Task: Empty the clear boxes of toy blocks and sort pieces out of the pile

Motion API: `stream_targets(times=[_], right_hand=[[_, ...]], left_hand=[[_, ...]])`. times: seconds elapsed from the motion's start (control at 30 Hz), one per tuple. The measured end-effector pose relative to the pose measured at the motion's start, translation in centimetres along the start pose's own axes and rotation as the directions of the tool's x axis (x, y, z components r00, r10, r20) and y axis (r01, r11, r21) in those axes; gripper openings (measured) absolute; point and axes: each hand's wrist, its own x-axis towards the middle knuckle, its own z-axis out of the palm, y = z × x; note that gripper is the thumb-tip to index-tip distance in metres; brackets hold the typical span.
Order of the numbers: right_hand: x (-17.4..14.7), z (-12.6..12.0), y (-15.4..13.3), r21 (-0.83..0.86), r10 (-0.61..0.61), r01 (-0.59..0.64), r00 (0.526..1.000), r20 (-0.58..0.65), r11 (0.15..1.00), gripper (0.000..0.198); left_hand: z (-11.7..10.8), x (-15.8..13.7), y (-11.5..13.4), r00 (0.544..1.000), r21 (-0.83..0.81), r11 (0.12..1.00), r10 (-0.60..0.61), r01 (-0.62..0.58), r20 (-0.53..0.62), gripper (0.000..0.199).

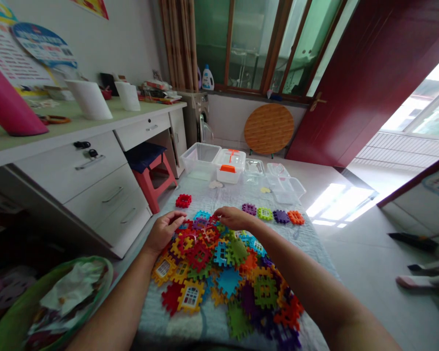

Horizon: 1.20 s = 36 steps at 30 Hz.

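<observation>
Head view shows my left hand [163,230] and right hand [233,217], fingers curled onto the pile of interlocking tiles [219,265], where I judge a careless tug could scatter loose ones off the quilt [307,243].

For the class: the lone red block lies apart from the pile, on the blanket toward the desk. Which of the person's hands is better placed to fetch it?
Probably the left hand: the red block lies just beyond it on the desk side, while the right hand rests farther right, over the pile.
</observation>
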Motion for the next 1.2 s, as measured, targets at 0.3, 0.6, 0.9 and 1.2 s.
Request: stream_targets(times=[0.3, 0.6, 0.9, 1.2], right_hand=[[1.7, -0.1, -0.7, 0.129, -0.039, 0.035, 0.999, 0.031, 0.991, 0.039], [-3.7, -3.4, 3.5, 0.206, 0.211, -0.162, 0.947, -0.243, 0.965, 0.043], [-4.8, -0.1, 3.4, -0.241, 0.070, -0.100, 0.989, -0.129, 0.965, 0.042], [-4.2, -0.4, 3.2, -0.225, 0.061, -0.090, 0.989, -0.133, 0.970, 0.039]], left_hand=[[0.0, 0.2, -0.5, 1.000, 0.023, 1.000, 0.007, -0.008, 0.030, 0.038], [-0.1, 0.1, 0.0, 1.000, 0.009, 1.000, -0.015, 0.015, -0.026, 0.039], [-0.1, 0.2, -0.6, 1.000, 0.007, 1.000, 0.001, -0.001, 0.002, 0.037], [-0.1, 0.3, -0.8, 1.000, 0.011, 1.000, -0.005, 0.005, 0.007, 0.039]])
